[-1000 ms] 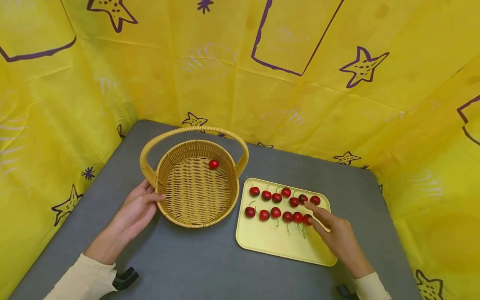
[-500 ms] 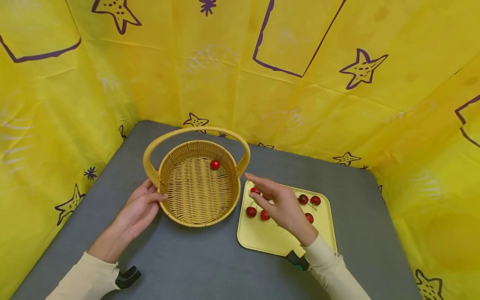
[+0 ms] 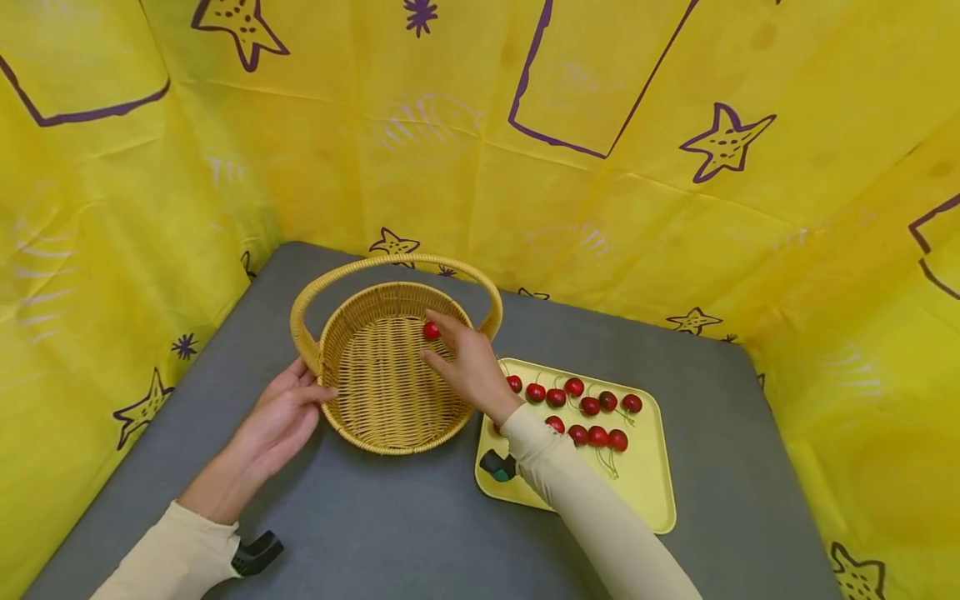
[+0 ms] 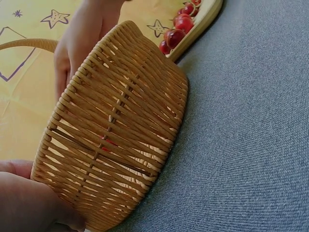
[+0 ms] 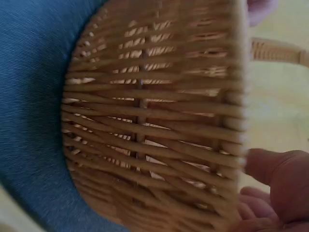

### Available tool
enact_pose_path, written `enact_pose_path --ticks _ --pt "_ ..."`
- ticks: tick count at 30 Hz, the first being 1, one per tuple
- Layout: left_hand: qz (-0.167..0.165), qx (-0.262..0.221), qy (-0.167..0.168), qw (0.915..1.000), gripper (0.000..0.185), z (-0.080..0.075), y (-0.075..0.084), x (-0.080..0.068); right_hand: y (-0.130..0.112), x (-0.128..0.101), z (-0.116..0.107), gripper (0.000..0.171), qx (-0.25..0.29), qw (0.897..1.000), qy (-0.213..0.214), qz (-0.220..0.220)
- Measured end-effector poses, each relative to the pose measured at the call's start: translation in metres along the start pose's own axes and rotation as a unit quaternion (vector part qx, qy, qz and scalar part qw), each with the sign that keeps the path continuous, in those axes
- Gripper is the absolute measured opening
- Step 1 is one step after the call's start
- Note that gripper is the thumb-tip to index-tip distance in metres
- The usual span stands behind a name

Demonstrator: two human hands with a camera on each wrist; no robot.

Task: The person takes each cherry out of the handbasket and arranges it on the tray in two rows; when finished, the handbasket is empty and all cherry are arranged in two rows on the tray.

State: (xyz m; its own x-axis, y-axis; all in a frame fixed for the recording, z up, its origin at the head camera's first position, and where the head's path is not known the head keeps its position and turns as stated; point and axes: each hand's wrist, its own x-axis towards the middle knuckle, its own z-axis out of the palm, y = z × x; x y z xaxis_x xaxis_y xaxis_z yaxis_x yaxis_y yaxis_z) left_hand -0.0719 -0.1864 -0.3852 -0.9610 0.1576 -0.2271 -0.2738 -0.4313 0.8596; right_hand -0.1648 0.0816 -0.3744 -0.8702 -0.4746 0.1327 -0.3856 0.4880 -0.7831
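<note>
A round woven basket [image 3: 397,450] with an arched handle stands on the left half of the table. My left hand [image 3: 281,417] holds its left rim, thumb over the edge and fingers outside below the handle's base. Inside, near the back right, lies one red cherry [image 3: 431,331]. My right hand [image 3: 472,367] reaches over the basket's right rim, thumb and fingers apart beside that cherry; contact cannot be made out. In the right wrist view the basket wall [image 5: 159,130] hides the cherry. Two rows of cherries [image 3: 597,436] lie on a pale yellow tray [image 3: 645,500].
The tray stands right of the basket, partly under my right forearm. A grey cloth [image 3: 375,533] covers the table. Yellow printed curtains [image 3: 450,183] hang close behind and at both sides. The handle [image 3: 397,259] arches above the basket's back part.
My right hand has moved left from the cherries at the tray's right end, across the tray and into the basket. My left hand keeps its hold on the rim.
</note>
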Motion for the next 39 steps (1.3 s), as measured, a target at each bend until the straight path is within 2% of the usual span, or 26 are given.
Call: enact_pose_path --ticks 7,14,22,32,39 --pt "0.005 -0.006 -0.004 1.0 0.093 -0.001 0.0 -0.001 0.005 0.024 0.016 0.064 -0.069 0.997 -0.006 0.038" --pt "0.005 -0.006 -0.005 1.0 0.093 -0.001 -0.001 -0.001 0.008 0.033 0.022 0.053 -0.093 0.993 -0.014 0.066" --pt "0.003 -0.006 -0.005 1.0 0.094 -0.001 0.0 -0.001 0.01 0.033 0.027 0.045 -0.126 0.99 -0.046 0.043" --pt "0.005 -0.007 -0.004 1.0 0.093 0.0 -0.001 -0.002 0.012 0.032 0.029 0.032 -0.139 0.988 -0.061 0.014" --pt "0.007 -0.005 -0.005 1.0 0.093 0.0 -0.001 -0.002 0.012 0.031 0.029 0.033 -0.111 0.991 -0.074 0.003"
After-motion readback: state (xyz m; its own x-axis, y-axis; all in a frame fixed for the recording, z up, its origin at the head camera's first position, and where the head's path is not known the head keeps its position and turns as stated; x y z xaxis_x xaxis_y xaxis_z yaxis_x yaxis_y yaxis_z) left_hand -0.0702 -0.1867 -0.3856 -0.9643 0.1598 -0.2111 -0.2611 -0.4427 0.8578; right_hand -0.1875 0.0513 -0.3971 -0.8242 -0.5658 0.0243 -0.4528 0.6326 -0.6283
